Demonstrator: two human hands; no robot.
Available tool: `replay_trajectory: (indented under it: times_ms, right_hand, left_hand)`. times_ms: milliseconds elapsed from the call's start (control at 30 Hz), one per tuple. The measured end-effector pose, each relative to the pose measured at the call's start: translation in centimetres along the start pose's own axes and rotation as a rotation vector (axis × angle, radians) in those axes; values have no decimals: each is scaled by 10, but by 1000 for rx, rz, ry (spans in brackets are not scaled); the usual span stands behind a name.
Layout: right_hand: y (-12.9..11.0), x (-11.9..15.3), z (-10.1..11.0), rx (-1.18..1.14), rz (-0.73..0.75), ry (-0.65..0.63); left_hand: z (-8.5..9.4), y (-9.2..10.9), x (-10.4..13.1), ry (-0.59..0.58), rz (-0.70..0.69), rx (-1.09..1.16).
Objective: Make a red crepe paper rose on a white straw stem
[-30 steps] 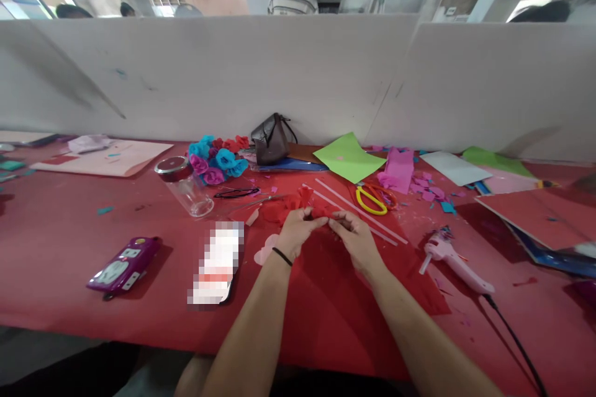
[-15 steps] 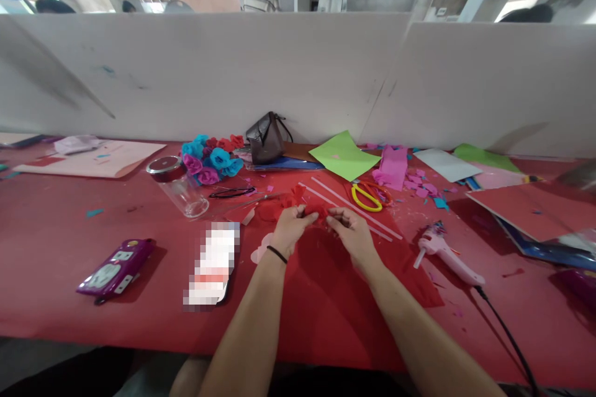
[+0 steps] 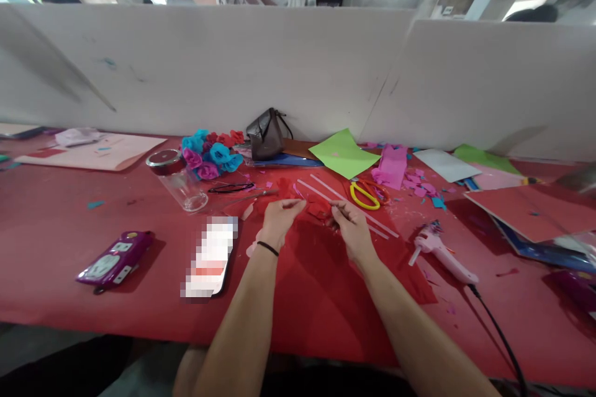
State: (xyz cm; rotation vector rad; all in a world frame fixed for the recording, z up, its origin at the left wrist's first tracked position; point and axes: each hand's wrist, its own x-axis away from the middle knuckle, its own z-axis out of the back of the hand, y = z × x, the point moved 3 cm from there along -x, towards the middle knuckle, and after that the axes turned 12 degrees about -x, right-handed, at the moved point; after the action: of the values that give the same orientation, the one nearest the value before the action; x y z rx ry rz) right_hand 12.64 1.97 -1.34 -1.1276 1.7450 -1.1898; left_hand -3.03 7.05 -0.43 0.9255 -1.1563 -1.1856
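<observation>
Between my two hands is a small piece of red crepe paper (image 3: 319, 208), hard to tell apart from the red sheet under it. My left hand (image 3: 279, 221) is closed, thumb and fingers pinched at the paper's left edge. On its right side my right hand (image 3: 352, 228) pinches it with bent fingers. A larger red crepe sheet (image 3: 316, 279) lies beneath both wrists. Two pale glue sticks (image 3: 356, 211) lie just behind my right hand, near scissors with yellow and orange handles (image 3: 364, 196). Pale pink petal-shaped pieces (image 3: 252, 244) are partly hidden by my left wrist.
A pink glue gun (image 3: 444, 254) with a black cord lies right. On the left are a phone (image 3: 212, 257), a purple pouch (image 3: 115, 260) and a clear jar (image 3: 179, 183). Paper flowers (image 3: 212, 155), a dark bag (image 3: 265, 134) and green paper (image 3: 345, 154) sit along the white partition (image 3: 233, 68).
My left hand has moved slightly left, and the gap between my hands has widened. The fingers of my left hand are straighter. Beyond the partition, people have shifted.
</observation>
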Motion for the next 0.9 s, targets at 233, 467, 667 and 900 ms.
replay_trajectory:
  times_ms: [233, 467, 667, 900]
  right_hand:
    - [-3, 3, -5, 24, 7, -37]
    - [-2, 2, -6, -31, -48, -14]
    - [2, 2, -9, 2, -51, -61]
    - [-20, -14, 27, -51, 181, 385]
  left_hand:
    - [-18, 14, 12, -192, 19, 206]
    - [-20, 13, 10, -197, 25, 221]
    - [-17, 10, 8, -133, 32, 252]
    - [-10, 6, 2, -44, -14, 270]
